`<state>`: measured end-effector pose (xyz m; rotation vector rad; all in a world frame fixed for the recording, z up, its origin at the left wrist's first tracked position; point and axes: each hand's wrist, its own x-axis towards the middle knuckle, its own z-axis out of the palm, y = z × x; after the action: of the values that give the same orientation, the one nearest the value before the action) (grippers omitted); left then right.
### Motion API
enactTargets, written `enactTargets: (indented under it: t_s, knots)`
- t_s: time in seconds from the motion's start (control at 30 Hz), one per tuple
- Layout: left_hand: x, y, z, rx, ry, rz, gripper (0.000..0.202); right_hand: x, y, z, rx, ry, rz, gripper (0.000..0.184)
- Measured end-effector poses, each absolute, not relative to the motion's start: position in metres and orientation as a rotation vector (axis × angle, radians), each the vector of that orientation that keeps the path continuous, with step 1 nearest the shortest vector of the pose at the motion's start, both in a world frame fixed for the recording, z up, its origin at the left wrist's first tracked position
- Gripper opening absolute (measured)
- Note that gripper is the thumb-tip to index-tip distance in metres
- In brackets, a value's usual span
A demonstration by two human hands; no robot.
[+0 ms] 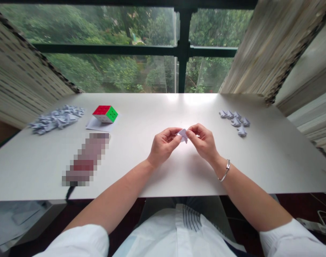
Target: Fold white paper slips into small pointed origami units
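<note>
Between my two hands, just over the middle of the white table, is a small folded piece of white paper (183, 135). My left hand (165, 143) pinches its left side with thumb and fingers. The thumb and index finger of my right hand (203, 141) close on its right side. Fingertips cover parts of the paper, so its full shape is hidden. To the right lie several small folded paper pieces (242, 131) of a similar look, grouped loosely on the table.
A large heap of folded papers (57, 119) lies at the far left of the table (141, 114). Beside it a Rubik's cube (105, 113) rests on white paper sheets (95, 124). Nearer is a blurred-out long object (86, 159) with a black strap. Window and curtains stand behind.
</note>
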<state>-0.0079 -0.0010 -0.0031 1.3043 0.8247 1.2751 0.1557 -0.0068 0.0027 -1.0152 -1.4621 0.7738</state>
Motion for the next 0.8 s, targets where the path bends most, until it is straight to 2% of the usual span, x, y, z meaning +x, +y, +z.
enactTargets:
  t_s: [0.33,0.5,0.8]
  knots:
    - [-0.0059,0.0003,-0.002,1.204,0.804,1.379,0.028,0.1553,-0.0068,0.0037,-1.011,-1.434,0.88,0.027]
    - [-0.006,0.0031,-0.0007,1.162,0.832,1.322,0.026,0.1541,-0.0073,0.0042,-1.007,-1.438,0.937,0.029]
    - [-0.0054,0.0021,-0.0031,1.226,0.854,1.364,0.028,0.1532,-0.0066,-0.001,-1.005,-1.488,0.816,0.02]
